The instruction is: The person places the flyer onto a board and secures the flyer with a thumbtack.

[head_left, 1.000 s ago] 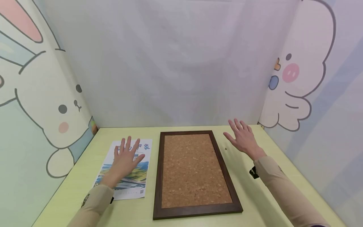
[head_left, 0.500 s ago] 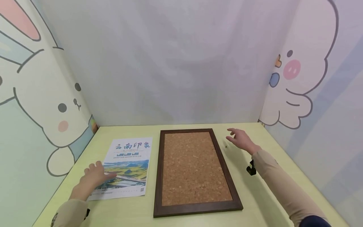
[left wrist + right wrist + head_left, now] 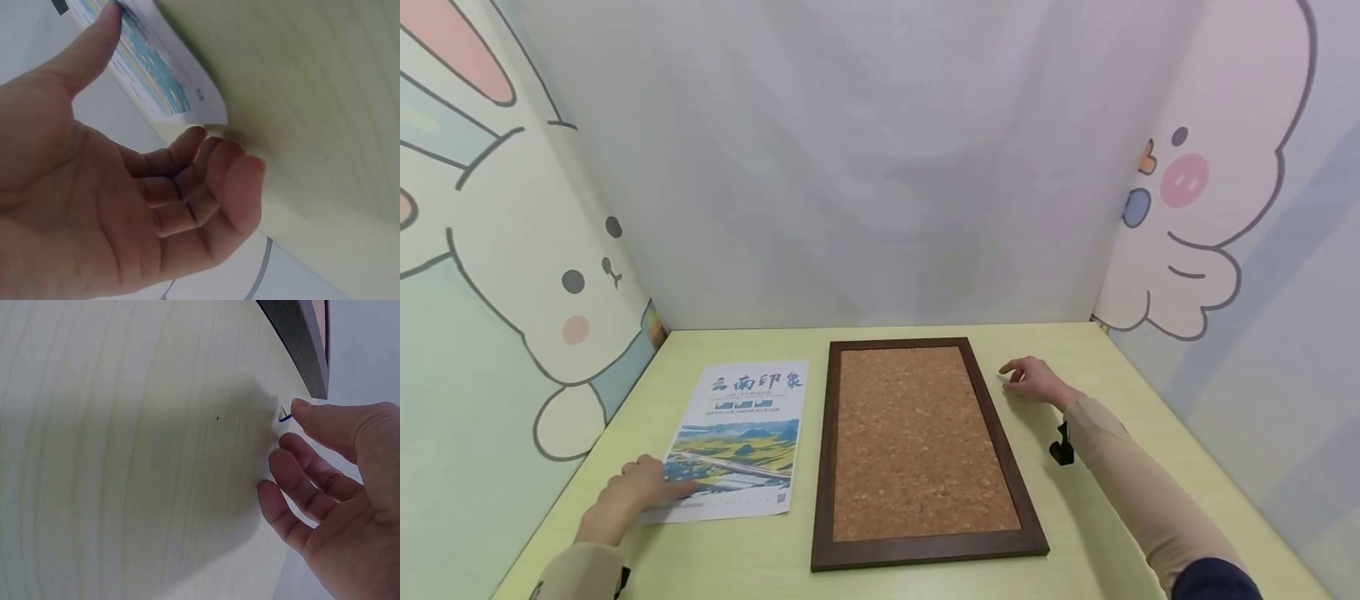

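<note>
A printed poster (image 3: 741, 433) lies flat on the pale green table (image 3: 1120, 375), left of a dark-framed cork board (image 3: 925, 442). My left hand (image 3: 643, 490) is at the poster's near left corner. The left wrist view shows its thumb (image 3: 103, 28) lying on the poster (image 3: 156, 69) and its fingers (image 3: 215, 162) loosely curled just beside the corner. My right hand (image 3: 1013, 377) rests on the table right of the board's far end. One of its fingertips (image 3: 306, 412) touches a tiny blue pin (image 3: 284, 416) on the table; the other fingers are a little apart from it.
White walls with cartoon animals close in the table at the back and both sides. The cork board's frame edge (image 3: 300, 344) runs just beside the right hand. Bare table lies right of the board and along the front.
My left hand slid from the middle of the poster back to its near left corner. My right hand came down from a raised, spread pose to the table by the pin.
</note>
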`<state>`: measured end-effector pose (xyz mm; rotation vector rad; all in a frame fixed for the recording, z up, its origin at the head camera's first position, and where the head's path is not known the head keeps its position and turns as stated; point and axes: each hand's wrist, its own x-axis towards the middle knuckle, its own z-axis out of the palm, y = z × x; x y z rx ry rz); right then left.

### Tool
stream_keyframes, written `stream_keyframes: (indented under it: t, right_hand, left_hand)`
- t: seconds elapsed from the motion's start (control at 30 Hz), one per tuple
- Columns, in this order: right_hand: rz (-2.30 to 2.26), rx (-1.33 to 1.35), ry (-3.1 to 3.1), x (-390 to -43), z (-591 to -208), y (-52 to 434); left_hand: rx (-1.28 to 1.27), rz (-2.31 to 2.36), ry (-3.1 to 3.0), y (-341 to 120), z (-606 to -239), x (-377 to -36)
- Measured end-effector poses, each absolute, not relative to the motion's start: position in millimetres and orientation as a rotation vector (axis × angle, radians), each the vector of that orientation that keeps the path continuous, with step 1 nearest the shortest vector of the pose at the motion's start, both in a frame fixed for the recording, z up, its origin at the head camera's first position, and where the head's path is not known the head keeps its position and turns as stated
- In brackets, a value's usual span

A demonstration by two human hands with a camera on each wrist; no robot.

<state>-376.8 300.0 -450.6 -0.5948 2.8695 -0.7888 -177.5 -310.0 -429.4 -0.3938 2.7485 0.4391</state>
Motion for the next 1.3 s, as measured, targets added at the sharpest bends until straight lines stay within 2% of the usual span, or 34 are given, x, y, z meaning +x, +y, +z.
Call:
stream_keyframes:
  t: [0.17,0.4,0.87,1.3]
  right_hand:
    - [-0.847,-0.573,2.844,-377.8,-455.7,299.2]
    - [-0.836,-0.597,2.852,-377.2,-464.4,299.8]
    - [-0.873,-0.603,2.895,-378.9,-460.5,298.0]
    - [-0.890,-0.632,2.898,-378.8,-461.7,300.2]
  left_hand:
    - [-0.345,0.451,2.732,-307.4,-432.9,-178.5]
    - [-0.466,0.655,2.659,-308.3,-443.9,-179.5]
    - [-0.222,0.821,2.769,-316.7,-447.3,-176.3]
    - [-0.261,1.102,2.767,-316.8,-445.6,-178.6]
